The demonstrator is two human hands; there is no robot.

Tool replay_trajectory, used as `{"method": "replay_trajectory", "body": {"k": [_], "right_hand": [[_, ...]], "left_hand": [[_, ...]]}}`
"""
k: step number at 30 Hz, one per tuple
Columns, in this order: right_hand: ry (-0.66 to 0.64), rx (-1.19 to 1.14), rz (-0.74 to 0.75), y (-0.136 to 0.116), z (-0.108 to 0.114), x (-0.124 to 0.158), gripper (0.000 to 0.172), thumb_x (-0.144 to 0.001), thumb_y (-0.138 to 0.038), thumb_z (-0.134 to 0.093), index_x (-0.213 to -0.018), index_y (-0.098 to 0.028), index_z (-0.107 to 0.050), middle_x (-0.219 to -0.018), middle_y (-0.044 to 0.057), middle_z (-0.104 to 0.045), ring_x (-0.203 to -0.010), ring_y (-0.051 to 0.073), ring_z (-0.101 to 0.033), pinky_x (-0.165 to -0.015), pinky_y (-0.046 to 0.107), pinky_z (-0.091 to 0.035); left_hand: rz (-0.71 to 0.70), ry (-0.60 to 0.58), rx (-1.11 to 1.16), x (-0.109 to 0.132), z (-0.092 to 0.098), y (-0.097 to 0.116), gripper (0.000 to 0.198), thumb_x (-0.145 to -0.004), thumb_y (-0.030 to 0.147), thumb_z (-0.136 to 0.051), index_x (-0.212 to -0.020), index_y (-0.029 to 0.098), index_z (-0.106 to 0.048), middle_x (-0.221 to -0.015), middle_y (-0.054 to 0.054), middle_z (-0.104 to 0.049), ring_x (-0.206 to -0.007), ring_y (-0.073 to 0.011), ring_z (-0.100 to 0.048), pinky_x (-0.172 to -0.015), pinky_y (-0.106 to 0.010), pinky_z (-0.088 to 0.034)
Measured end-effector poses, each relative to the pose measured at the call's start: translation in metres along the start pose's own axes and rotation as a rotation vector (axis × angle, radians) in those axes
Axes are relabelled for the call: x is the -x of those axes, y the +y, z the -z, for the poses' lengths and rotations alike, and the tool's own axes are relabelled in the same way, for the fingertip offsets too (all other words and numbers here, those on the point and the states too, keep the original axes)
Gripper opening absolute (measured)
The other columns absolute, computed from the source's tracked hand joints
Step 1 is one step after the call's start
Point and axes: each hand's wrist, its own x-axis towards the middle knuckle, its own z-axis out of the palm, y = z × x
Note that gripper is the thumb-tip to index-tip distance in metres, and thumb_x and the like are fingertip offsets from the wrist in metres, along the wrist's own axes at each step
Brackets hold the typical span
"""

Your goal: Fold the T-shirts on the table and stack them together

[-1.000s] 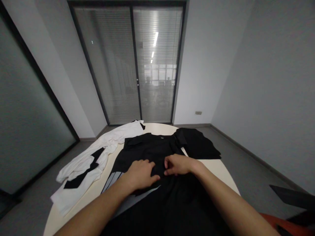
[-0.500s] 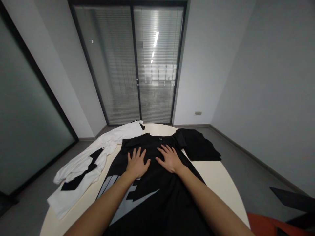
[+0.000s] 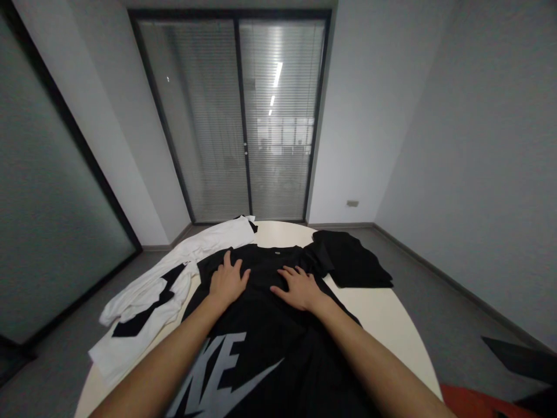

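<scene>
A black T-shirt [image 3: 265, 313] with a large grey printed logo lies spread over the table in front of me, its collar at the far end. My left hand [image 3: 228, 281] rests on its upper left part near the shoulder, fingers apart. On the upper right of the chest lies my right hand [image 3: 299, 287], palm down, its fingers spread and slightly bent. Neither hand grasps any cloth that I can see. The near end of the shirt runs out of view below.
The round cream table [image 3: 383, 319] carries a rumpled white garment [image 3: 217, 237] with black parts along its left side. Folded black cloth [image 3: 354, 261] lies at the right, touching the shirt's sleeve. A red seat [image 3: 474, 403] shows at the lower right, on the floor side.
My left hand has slid left and a little away from me, and the shirt's left shoulder has spread outward. More of the printed letters shows. My right hand has shifted only slightly.
</scene>
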Motion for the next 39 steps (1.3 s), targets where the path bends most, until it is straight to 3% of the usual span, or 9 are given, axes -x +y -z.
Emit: {"method": "replay_trajectory", "body": {"k": [3,8,12,17,23,28,31,35,39], "right_hand": [[0.186,-0.017,-0.078,0.009,0.015,-0.013,0.054,-0.100,-0.054,-0.036,-0.139,-0.021,-0.054,-0.142,0.014,-0.055,-0.120,0.032,-0.059,-0.097,0.043,-0.047],[0.394,0.044,-0.309,0.038,0.041,-0.031,0.048,-0.102,-0.043,-0.036,-0.145,-0.023,-0.043,-0.145,0.018,-0.047,-0.112,0.030,-0.065,-0.088,0.038,-0.051],[0.294,0.076,-0.530,0.064,0.057,-0.042,0.057,-0.098,-0.048,-0.046,-0.145,-0.015,-0.046,-0.135,0.025,-0.054,-0.113,0.036,-0.065,-0.091,0.046,-0.050],[0.086,0.064,-0.568,0.084,0.075,-0.053,0.040,-0.088,-0.035,-0.062,-0.119,-0.011,-0.069,-0.121,0.025,-0.066,-0.114,0.037,-0.065,-0.090,0.044,-0.052],[0.306,0.078,-0.546,0.093,0.103,-0.068,0.037,-0.091,-0.032,-0.056,-0.124,-0.019,-0.067,-0.121,0.020,-0.067,-0.112,0.035,-0.066,-0.089,0.044,-0.051],[0.504,0.172,-0.371,0.103,0.105,-0.085,0.043,-0.096,-0.033,-0.049,-0.136,-0.018,-0.055,-0.133,0.019,-0.059,-0.116,0.032,-0.062,-0.094,0.042,-0.050],[0.484,0.224,-0.335,0.113,0.088,-0.092,0.058,-0.096,-0.040,-0.051,-0.149,-0.018,-0.040,-0.153,0.019,-0.041,-0.126,0.034,-0.054,-0.100,0.043,-0.047],[0.464,0.237,-0.456,0.126,0.062,-0.093,0.061,-0.099,-0.040,-0.044,-0.152,-0.011,-0.035,-0.158,0.022,-0.034,-0.134,0.036,-0.047,-0.105,0.047,-0.041],[0.371,0.218,-0.635,0.138,0.052,-0.087,0.052,-0.098,-0.039,-0.043,-0.138,-0.008,-0.054,-0.152,0.023,-0.042,-0.137,0.038,-0.042,-0.106,0.051,-0.038]], "left_hand": [[0.063,0.015,0.009,-0.016,0.000,-0.014,0.050,-0.101,0.047,-0.033,-0.139,0.022,-0.053,-0.162,-0.020,-0.020,-0.110,-0.0350,-0.067,-0.091,-0.047,-0.052],[0.132,-0.037,0.004,-0.037,-0.006,-0.038,0.057,-0.100,0.043,-0.036,-0.153,0.025,-0.036,-0.155,-0.022,-0.036,-0.109,-0.0375,-0.067,-0.089,-0.049,-0.053],[0.166,-0.069,-0.002,-0.048,-0.014,-0.053,0.055,-0.098,0.039,-0.038,-0.148,0.015,-0.042,-0.135,-0.023,-0.057,-0.110,-0.0369,-0.066,-0.089,-0.046,-0.052],[0.172,-0.075,0.021,-0.061,-0.021,-0.067,0.035,-0.095,0.032,-0.045,-0.113,0.011,-0.066,-0.117,-0.020,-0.068,-0.108,-0.0337,-0.067,-0.089,-0.040,-0.051],[0.191,0.096,0.110,-0.085,-0.009,-0.082,0.036,-0.099,0.033,-0.040,-0.121,0.014,-0.062,-0.117,-0.015,-0.070,-0.110,-0.0288,-0.066,-0.093,-0.037,-0.050],[0.205,0.258,0.167,-0.103,-0.001,-0.086,0.043,-0.102,0.032,-0.035,-0.137,0.014,-0.050,-0.134,-0.015,-0.061,-0.125,-0.0270,-0.058,-0.105,-0.037,-0.046],[0.209,0.254,0.221,-0.106,-0.009,-0.080,0.061,-0.097,0.036,-0.049,-0.152,0.016,-0.034,-0.157,-0.020,-0.034,-0.129,-0.0317,-0.056,-0.102,-0.040,-0.050],[0.108,0.225,0.193,-0.095,-0.029,-0.065,0.073,-0.091,0.035,-0.060,-0.156,0.018,-0.032,-0.166,-0.023,-0.003,-0.133,-0.0421,-0.051,-0.105,-0.050,-0.047],[-0.024,0.281,0.078,-0.072,-0.045,-0.041,0.065,-0.091,0.035,-0.058,-0.151,0.015,-0.042,-0.166,-0.021,-0.012,-0.147,-0.0448,-0.028,-0.116,-0.053,-0.033]]}}
